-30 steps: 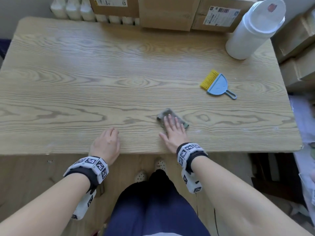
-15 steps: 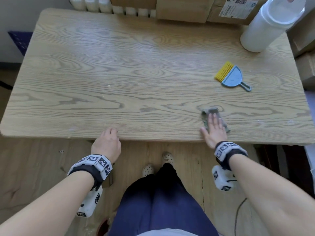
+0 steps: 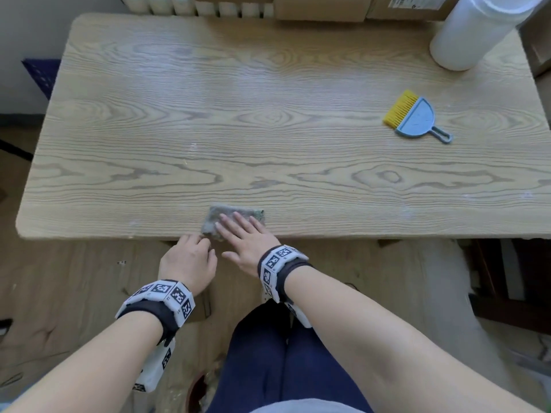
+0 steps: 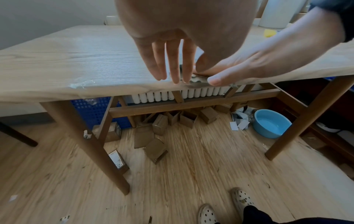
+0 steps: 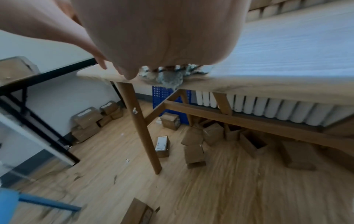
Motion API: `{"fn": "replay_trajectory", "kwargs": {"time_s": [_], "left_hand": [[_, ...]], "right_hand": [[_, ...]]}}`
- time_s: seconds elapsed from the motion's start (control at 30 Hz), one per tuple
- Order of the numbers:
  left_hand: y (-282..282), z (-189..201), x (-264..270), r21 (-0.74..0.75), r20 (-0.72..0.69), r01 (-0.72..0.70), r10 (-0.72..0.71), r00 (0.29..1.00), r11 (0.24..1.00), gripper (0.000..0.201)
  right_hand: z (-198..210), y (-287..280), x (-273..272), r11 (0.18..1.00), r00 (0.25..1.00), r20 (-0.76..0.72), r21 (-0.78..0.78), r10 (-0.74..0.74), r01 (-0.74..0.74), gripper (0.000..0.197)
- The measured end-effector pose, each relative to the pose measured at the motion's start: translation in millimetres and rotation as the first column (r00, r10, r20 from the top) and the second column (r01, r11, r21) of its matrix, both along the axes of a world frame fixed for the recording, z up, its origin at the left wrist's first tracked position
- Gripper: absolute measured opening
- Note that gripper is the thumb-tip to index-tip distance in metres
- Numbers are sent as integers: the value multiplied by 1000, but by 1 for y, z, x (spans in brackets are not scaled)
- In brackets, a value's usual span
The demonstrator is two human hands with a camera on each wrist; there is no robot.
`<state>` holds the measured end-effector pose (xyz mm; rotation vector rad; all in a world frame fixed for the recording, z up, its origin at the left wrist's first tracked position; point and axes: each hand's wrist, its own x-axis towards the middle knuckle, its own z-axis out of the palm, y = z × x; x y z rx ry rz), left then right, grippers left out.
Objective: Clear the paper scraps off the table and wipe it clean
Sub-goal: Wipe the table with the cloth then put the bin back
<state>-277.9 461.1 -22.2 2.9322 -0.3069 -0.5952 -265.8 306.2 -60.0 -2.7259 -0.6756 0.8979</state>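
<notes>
A grey cloth (image 3: 231, 214) lies on the wooden table (image 3: 268, 120) at its front edge, one corner hanging slightly over. My right hand (image 3: 247, 236) lies flat on the cloth with straight fingers, pressing it down. In the right wrist view the cloth (image 5: 169, 78) bunches under the palm. My left hand (image 3: 190, 257) is just left of the cloth at the table edge, holding nothing. Its fingers (image 4: 172, 63) point down at the edge next to the cloth (image 4: 199, 79). I see only tiny white specks on the tabletop.
A blue dustpan with a yellow brush (image 3: 416, 117) lies at the right. A white cylinder container (image 3: 471, 34) stands at the back right. Cardboard boxes (image 3: 319, 7) line the far edge. Under the table are a blue bowl (image 4: 272, 123), paper scraps (image 4: 239, 121) and small boxes (image 4: 157, 145).
My right hand has slid the cloth left along the front edge, up to the left hand. The left hand has stayed at the table edge.
</notes>
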Motion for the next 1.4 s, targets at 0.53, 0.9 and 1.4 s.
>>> {"fn": "replay_trajectory", "kwargs": {"time_s": [0.53, 0.9, 1.4], "left_hand": [[-142, 11, 37, -102, 45, 185, -181, 982, 977, 20], [-259, 24, 47, -55, 111, 211, -204, 973, 976, 17], [-392, 15, 48, -72, 68, 337, -333, 941, 939, 19]], "right_hand": [[16, -302, -41, 607, 625, 5, -233, -781, 760, 68], [5, -295, -31, 981, 981, -11, -24, -192, 192, 59], [14, -479, -57, 747, 753, 3, -119, -658, 654, 66]]}}
